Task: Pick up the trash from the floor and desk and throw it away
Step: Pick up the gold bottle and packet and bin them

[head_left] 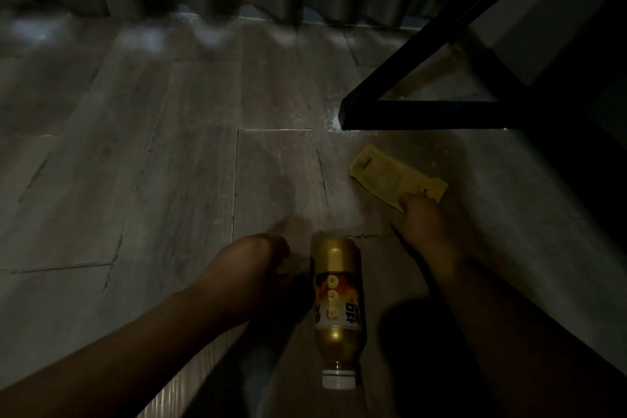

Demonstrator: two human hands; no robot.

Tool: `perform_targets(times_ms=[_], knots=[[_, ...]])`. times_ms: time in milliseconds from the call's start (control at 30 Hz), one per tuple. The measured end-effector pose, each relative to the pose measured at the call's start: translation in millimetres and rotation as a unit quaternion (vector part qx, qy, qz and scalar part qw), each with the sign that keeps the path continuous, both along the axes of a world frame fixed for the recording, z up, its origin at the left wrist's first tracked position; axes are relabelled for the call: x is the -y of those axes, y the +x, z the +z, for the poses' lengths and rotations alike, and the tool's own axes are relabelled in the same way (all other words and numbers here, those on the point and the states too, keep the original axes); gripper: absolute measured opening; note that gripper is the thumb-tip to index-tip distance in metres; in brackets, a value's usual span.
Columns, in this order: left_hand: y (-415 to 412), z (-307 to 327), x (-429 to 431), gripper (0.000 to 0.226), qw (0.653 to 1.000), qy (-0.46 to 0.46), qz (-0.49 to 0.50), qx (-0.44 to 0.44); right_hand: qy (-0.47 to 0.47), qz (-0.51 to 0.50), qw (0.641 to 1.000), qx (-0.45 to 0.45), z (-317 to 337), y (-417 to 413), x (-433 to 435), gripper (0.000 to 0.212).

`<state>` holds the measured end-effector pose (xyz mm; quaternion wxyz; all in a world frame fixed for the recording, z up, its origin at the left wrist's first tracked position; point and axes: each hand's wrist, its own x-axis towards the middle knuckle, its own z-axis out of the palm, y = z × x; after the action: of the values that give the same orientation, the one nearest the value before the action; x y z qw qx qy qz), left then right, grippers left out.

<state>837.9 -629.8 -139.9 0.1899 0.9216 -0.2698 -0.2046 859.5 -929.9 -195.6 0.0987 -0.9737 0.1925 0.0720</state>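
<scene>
R hand [424,224] touches yellow packet [386,173] beyond bottle [337,302], grip state unclear; L hand [251,268] loose, empty. Risk: flat packet slips pinch.

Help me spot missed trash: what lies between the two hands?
A gold bottle lies on its side between the left hand and right hand, cap toward the camera, in the head view.

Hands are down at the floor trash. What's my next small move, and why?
Probably pinch the yellow wrapper with the right hand and lift it: that hand rests on the wrapper's near end, grip unclear. The left hand is beside the lying bottle, not around it.
</scene>
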Motion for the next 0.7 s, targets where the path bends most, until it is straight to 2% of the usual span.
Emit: perform_targets(times_ms=[133,267,467,600,700], knots=[[7,-7,-4,0.029,1.000,0.014,-0.007,-0.002,0.009,0.000,0.999,0.031,-8,5,1,0.038],[11,-11,-5,0.028,1.000,0.013,-0.007,-0.009,-0.005,-0.019,1.000,0.012,-14,12,0,0.046],[11,-12,-4,0.026,1.000,0.008,-0.021,-0.001,0.024,-0.058,0.998,0.025,-20,10,7,0.029],[13,-8,-6,0.029,0.999,0.021,-0.036,0.001,-0.002,-0.011,1.000,0.018,-7,6,4,0.020],[16,-2,-11,0.031,0.998,0.034,-0.044,0.006,-0.005,0.012,0.998,0.055,10,2,-3,0.020]])
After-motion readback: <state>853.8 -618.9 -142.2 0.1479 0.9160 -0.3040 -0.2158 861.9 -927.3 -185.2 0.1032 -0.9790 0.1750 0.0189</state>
